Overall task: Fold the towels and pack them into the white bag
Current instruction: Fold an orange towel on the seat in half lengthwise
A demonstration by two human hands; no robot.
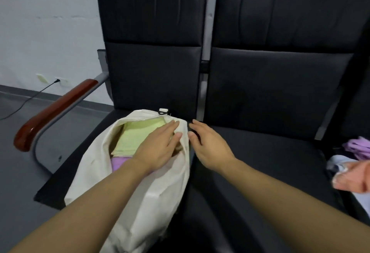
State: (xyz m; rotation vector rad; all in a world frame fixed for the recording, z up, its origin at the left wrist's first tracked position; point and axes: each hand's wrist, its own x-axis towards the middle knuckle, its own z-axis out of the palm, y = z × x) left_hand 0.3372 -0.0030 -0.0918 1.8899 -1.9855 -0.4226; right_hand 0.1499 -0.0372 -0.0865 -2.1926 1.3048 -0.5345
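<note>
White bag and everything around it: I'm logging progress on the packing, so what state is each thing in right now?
White bag: lying on the left seat, mouth open.
Green towel: folded, inside the bag.
Purple towel: inside the bag, under the green one.
Left hand: fingers straight, resting in the bag's mouth.
Right hand: open, beside the bag.
Loose towels: unfolded, heaped at far right.

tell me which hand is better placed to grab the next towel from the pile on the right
Right. The right hand is open, holds nothing, and lies nearer the loose towels. The left hand rests on the green towel inside the white bag.
</note>
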